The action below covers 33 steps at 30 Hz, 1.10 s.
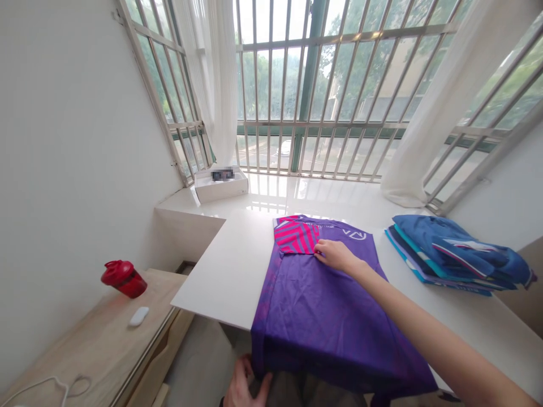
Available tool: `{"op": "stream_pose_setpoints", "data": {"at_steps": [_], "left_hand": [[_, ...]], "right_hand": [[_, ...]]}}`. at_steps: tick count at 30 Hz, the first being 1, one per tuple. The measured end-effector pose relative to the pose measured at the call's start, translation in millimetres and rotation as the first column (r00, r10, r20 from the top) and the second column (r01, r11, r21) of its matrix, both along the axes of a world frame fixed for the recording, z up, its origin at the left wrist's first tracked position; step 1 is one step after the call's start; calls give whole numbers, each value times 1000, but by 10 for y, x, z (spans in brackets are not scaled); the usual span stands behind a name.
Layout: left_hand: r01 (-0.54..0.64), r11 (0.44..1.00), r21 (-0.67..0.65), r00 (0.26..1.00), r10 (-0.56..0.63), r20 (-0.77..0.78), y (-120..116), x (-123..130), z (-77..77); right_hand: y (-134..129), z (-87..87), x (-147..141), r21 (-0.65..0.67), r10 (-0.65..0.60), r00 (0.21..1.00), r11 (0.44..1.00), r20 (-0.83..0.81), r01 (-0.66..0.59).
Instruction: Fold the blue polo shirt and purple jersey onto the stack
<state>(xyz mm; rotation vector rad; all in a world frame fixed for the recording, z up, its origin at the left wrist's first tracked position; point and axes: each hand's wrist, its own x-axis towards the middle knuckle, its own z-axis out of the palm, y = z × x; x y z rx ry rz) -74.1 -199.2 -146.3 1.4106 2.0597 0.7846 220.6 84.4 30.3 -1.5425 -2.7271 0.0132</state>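
right hand (333,254): fingertips pinched narrow on the edge of the pink-and-blue striped sleeve (297,236), at its near right corner; forearm comes in from the right, across the purple jersey (318,294); left hand (245,384): low in view, at the jersey's near left corner, below the table top; thumb and fingers spread with a gap between, partly cut off by the frame; can't tell if it grips any cloth

jersey lies on the white table (212,265), striped sleeve folded in over its far left part; white print near the far right corner; body spread with light creases, near part draped over the table's near edge

right of the jersey, apart from it: stack of folded clothes (458,254), blue garment with white and red trim on top, teal, dark and lilac layers under; far left, on the white window sill (318,195): open white box (223,189), its contents pixelated

left side, lower wooden cabinet (91,333): red shaker bottle (124,278), tilted in view; white computer mouse (138,317) near it; white cable (51,381) closer to the camera

behind it all: barred window (311,85), sheer white curtains (441,107) at both sides; trees and a white car (284,148) outside
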Motion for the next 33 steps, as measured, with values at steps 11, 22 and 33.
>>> {"op": "stream_pose_setpoints", "data": {"at_steps": [11,22,33], "left_hand": [[112,989,91,994,-113,4,-49,-27,60],[153,968,-198,922,-212,-323,56,78,546],[179,927,331,920,-39,-389,-154,-30,761]], "right_hand": [[-101,30,-98,120,27,994,992,110,-40],[-513,93,-952,118,349,937,930,20,-349],[-1009,55,-1125,149,515,840,856,-173,-495]]}}
